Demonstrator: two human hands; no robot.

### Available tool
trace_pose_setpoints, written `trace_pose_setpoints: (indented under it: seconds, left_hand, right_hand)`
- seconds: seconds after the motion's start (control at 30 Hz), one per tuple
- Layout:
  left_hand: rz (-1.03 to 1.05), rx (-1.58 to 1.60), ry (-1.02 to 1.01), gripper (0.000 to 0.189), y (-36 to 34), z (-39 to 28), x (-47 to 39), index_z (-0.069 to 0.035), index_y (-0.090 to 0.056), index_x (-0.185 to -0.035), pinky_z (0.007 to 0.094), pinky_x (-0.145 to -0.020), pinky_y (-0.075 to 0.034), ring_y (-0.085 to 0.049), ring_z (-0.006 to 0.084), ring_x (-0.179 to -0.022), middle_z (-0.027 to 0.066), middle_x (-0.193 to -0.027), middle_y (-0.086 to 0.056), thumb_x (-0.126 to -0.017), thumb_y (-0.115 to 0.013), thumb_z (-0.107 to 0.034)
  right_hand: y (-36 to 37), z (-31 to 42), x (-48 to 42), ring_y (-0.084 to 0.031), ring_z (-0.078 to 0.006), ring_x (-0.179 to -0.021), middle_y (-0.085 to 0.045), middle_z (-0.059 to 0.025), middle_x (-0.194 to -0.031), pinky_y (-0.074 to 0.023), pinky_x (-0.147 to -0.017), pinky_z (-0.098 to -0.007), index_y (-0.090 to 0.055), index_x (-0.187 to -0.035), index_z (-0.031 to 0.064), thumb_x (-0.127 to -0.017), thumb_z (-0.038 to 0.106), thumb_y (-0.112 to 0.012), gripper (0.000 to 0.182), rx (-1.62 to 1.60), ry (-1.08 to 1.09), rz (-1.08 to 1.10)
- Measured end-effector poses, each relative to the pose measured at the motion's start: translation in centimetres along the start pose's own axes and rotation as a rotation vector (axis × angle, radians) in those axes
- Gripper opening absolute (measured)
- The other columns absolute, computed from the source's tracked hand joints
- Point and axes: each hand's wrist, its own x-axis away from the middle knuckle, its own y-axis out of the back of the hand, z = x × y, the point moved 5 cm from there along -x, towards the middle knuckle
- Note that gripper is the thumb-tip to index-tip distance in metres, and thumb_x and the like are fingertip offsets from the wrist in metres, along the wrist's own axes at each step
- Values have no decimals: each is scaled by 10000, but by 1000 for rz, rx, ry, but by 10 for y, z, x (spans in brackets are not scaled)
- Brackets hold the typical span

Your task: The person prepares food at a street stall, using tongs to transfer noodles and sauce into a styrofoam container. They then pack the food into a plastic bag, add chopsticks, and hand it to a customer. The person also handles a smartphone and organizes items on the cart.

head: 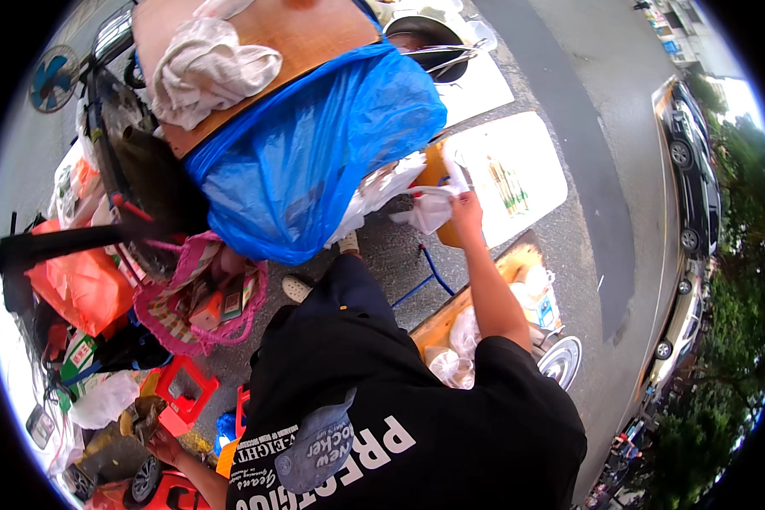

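My right hand reaches forward at the side of a table, its fingers shut on a crumpled white plastic bag. The bag hangs beside a white board with long pale and green stalks shown on it; I cannot tell if they are printed. Left of the bag, a large blue plastic bag drapes from the wooden tabletop. A greyish white towel lies bunched on that top. My left hand, low at the left, is next to a crumpled brown item; whether it grips it is unclear.
A pink-trimmed bag with boxes and an orange-red plastic bag crowd the left. Below them stands a red plastic stool. At right, a wooden bench carries plastic bags. A black wok sits farther off. Cars line the road.
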Motion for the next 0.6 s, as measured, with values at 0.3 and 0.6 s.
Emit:
trace_pose_setpoints:
  seconds: [0.3,0.6]
  left_hand:
    - [-395,-75,-153,615,-47,56,-24,0,-448,-1473,495,-1233,-275,-382,350,-1443,174,-1550,-433,-945,-682,-212]
    - [-471,-107,-248,599,-93,74,-13,4,-457,-1465,505,-1219,-306,-414,361,-1421,191,-1528,-456,-945,-683,-188]
  right_hand:
    - [93,-15,-127,-567,-395,-1082,-626,-207,-1106,-464,-929,-461,-598,-1184,-2,-826,153,-762,423,435,397,56]
    - [69,27,-105,-527,-404,-1217,-556,-220,-1303,-473,-962,-473,-556,-1265,21,-810,240,-794,558,568,321,27]
